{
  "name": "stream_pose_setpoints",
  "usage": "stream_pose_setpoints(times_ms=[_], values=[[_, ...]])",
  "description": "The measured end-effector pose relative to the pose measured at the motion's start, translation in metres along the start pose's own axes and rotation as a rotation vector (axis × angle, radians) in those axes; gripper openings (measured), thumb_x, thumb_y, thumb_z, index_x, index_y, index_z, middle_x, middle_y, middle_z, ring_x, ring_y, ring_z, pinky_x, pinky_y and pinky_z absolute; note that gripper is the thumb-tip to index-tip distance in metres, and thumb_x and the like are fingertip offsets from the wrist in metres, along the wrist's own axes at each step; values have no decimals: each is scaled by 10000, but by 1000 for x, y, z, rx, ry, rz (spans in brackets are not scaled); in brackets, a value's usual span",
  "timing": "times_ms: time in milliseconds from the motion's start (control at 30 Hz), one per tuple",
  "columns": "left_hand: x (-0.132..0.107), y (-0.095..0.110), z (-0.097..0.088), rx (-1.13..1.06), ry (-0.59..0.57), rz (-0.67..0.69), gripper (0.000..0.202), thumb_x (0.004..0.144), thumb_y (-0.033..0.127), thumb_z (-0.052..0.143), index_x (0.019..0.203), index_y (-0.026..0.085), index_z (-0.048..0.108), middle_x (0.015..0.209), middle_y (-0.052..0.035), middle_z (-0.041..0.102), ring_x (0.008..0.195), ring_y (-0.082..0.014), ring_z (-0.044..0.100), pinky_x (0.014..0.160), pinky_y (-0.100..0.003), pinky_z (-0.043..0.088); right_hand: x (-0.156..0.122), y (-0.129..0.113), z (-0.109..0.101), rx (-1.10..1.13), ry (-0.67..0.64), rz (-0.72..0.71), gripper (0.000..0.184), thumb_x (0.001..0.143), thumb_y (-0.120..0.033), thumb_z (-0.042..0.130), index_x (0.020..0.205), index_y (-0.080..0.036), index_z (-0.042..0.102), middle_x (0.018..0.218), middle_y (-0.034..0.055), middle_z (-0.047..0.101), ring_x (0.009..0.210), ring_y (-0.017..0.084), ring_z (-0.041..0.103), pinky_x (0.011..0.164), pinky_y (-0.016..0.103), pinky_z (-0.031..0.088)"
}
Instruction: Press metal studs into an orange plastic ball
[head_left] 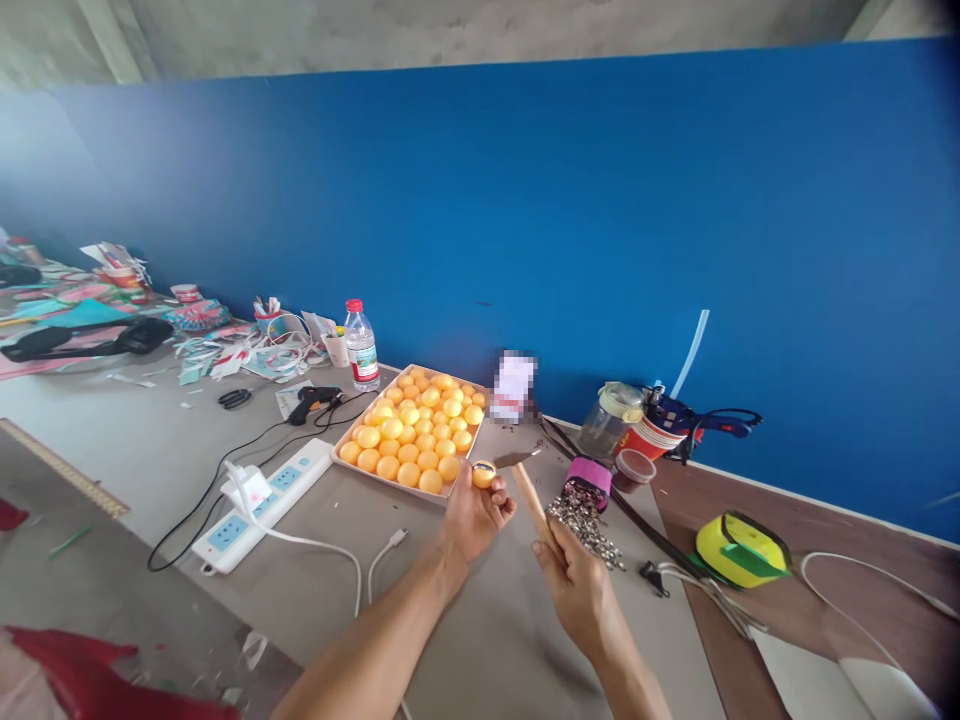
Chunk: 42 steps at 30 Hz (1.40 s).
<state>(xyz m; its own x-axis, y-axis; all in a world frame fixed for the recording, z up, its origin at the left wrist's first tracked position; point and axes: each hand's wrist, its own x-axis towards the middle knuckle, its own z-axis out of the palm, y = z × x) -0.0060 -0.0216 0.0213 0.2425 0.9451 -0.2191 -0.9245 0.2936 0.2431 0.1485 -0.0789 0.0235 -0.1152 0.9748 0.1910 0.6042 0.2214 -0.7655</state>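
Note:
My left hand (474,515) is closed around an orange ping-pong ball (484,480), which has a small dark, shiny piece on its upper side. In my right hand (577,585) is the pale wooden handle of a small hammer (534,500). Its dark, narrow metal head lies crosswise at the top, just right of the ball; I cannot tell if they touch. Behind my left hand stands a shallow tray (384,487) full of orange balls. Small shiny metal pieces (589,525) spill from a purple container (590,478) beside my right hand.
A white power strip (262,510) with cables lies left of the tray. Behind it are a glue gun (315,402), scissors (235,399) and a water bottle (362,345). Toward the right stand a clear jar (611,420), a red-striped cup (651,437) and a yellow-green case (739,550).

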Motion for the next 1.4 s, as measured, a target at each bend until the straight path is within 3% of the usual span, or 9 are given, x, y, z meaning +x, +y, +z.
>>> stream_pose_setpoints(times_ms=[100, 267, 400, 600, 767, 900, 1067, 1167, 1400], values=[[1, -1, 0, 6, 38, -20, 348, 873, 480, 471, 752, 155, 508, 620, 17, 478, 486, -66, 413, 616, -248, 436, 0, -1, 0, -11, -44, 0, 249, 838, -409, 453, 850, -188, 566, 620, -19, 506, 538, 121, 418, 514, 213, 361], [1, -1, 2, 51, 42, 15, 324, 866, 454, 493, 711, 171, 475, 614, 19, 479, 487, -75, 419, 620, -261, 436, -1, -2, -1, 11, 44, 7, 283, 858, -426, 418, 901, -182, 557, 666, -9, 508, 577, 128, 435, 546, 215, 378], [2, -2, -1, 77, 64, -6, 277, 867, 403, 509, 725, 165, 493, 603, 20, 483, 488, -73, 434, 617, -249, 438, 0, -1, 1, -48, -57, 16, 207, 844, -374, 441, 825, -191, 536, 615, -30, 469, 546, 117, 395, 521, 211, 345], [1, -6, -3, 109, 68, 13, 167, 842, 348, 559, 820, 186, 525, 745, -26, 601, 606, -117, 558, 738, -313, 466, 1, -2, -3, -46, 5, 20, 217, 854, -381, 423, 803, -190, 512, 619, -35, 440, 560, 115, 395, 524, 204, 344], [0, -4, 1, 29, 49, 4, 156, 827, 326, 559, 858, 176, 529, 717, -31, 587, 636, -138, 581, 716, -303, 471, 2, -2, -4, -21, 14, 17, 269, 860, -405, 424, 894, -178, 563, 660, -12, 525, 569, 123, 437, 547, 210, 380], [2, -2, 1, -19, 82, 28, 79, 788, 214, 555, 847, 175, 520, 758, -39, 603, 699, -159, 615, 704, -301, 480, 2, 1, -2, -33, 39, 8, 315, 851, -422, 436, 948, -168, 595, 676, 5, 560, 570, 130, 455, 542, 215, 393], [5, -3, -2, 51, 91, 21, 210, 715, 78, 587, 892, 181, 541, 835, -41, 627, 750, -158, 636, 660, -254, 456, 0, 0, -2, -24, 47, 9, 319, 855, -420, 434, 954, -169, 606, 683, 14, 586, 567, 133, 471, 537, 214, 396], [7, -6, -5, 109, 88, 65, 151, 738, 118, 632, 860, 166, 559, 804, -30, 626, 707, -136, 617, 633, -234, 432, -1, -2, -2, -19, 51, 19, 317, 861, -406, 431, 1008, -176, 591, 730, 24, 607, 588, 139, 493, 564, 218, 409], [5, -5, -4, 128, 110, 71, 84, 819, 232, 598, 792, 160, 563, 736, -24, 599, 611, -98, 546, 610, -223, 423, 0, -3, -2, -18, 11, 23, 258, 858, -391, 432, 917, -179, 567, 664, -1, 529, 575, 133, 437, 551, 219, 377]])
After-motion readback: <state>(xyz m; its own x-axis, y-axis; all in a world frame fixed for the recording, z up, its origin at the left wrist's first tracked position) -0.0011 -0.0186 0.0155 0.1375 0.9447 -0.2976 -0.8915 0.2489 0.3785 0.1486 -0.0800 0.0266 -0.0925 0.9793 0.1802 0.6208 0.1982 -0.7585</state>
